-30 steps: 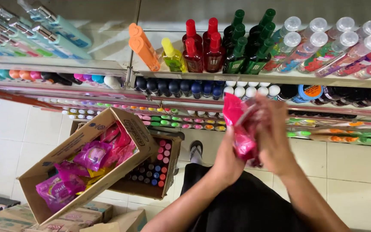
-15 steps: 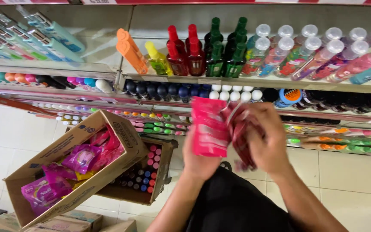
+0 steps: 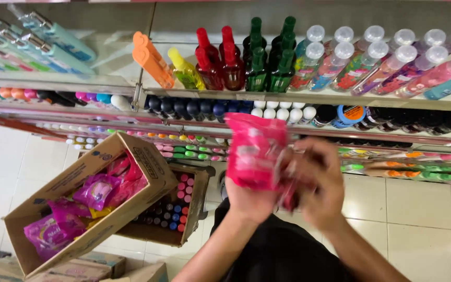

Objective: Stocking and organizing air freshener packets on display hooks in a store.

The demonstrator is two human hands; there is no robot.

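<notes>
Pink packets (image 3: 255, 151) held up before the shelf (image 3: 309, 99).
Left hand (image 3: 249, 196) closed beneath them; right hand (image 3: 317, 183) blurred, fingers curled around the packets' side.

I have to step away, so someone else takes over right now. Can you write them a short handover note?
Left hand: holds a stack of pink packets upright in front of the shelves.
Right hand: on the same packets, blurred, fingers at their right edge.
More pink and purple packets lie in the open cardboard box to the left.
Done: a handful is out of the box.
Left: none of the held packets is on a shelf yet.
</notes>
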